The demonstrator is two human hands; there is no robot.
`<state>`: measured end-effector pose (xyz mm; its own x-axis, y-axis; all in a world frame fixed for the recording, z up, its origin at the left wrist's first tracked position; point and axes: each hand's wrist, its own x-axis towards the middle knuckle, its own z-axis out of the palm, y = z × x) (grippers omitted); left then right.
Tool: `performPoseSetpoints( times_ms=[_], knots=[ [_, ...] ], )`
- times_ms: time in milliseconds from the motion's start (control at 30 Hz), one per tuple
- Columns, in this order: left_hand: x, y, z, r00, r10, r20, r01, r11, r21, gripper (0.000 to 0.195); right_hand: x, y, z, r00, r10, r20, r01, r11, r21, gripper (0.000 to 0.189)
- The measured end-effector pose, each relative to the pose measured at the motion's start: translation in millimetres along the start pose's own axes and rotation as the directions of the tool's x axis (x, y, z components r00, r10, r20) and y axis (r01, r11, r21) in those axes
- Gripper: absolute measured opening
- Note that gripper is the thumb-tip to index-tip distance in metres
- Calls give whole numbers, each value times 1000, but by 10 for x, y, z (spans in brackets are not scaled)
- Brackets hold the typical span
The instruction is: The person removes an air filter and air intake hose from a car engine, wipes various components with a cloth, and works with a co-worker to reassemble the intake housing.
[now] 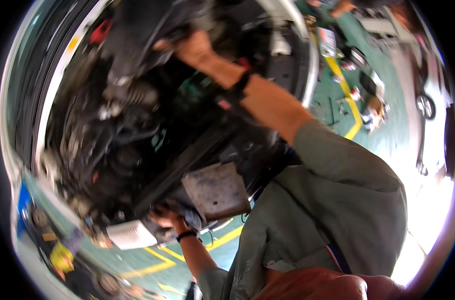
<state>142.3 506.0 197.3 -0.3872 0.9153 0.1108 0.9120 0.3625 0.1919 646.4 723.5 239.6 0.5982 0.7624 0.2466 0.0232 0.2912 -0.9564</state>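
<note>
I am leaning over the open engine bay (137, 157) of a white car. My right hand (193, 48), with a black band on the wrist, grips the edge of a large dark plastic part (137, 37) at the top of the view; motion blur hides its exact kind. Below it shows a ribbed hose (141, 93). At the front edge of the bay is my left hand (165, 215), blurred, its fingers by the dark crossmember (175, 168). A white ribbed rectangular panel (131, 234) lies just left of that hand. Right of it sits a stained metal plate (216, 191).
On the green floor (389, 127) at right, tools and loose parts (374, 112) lie along a yellow line (344, 82). Another person's hand (342, 8) shows at the top right. A person in yellow (62, 257) is at lower left, near loose wheels (108, 284).
</note>
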Motion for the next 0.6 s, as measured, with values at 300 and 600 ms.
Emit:
performPoseSetpoints(
  times_ms=[300,600],
  knots=[
    [102,-89,17,988,151,18,-151,988,16,43,-163,-454,-151,861,470,-193,-505,837,-213,113],
    [77,-64,-7,990,142,-13,-142,989,-25,40,-244,-557,-154,861,475,-181,-507,831,-227,114]
  ],
)
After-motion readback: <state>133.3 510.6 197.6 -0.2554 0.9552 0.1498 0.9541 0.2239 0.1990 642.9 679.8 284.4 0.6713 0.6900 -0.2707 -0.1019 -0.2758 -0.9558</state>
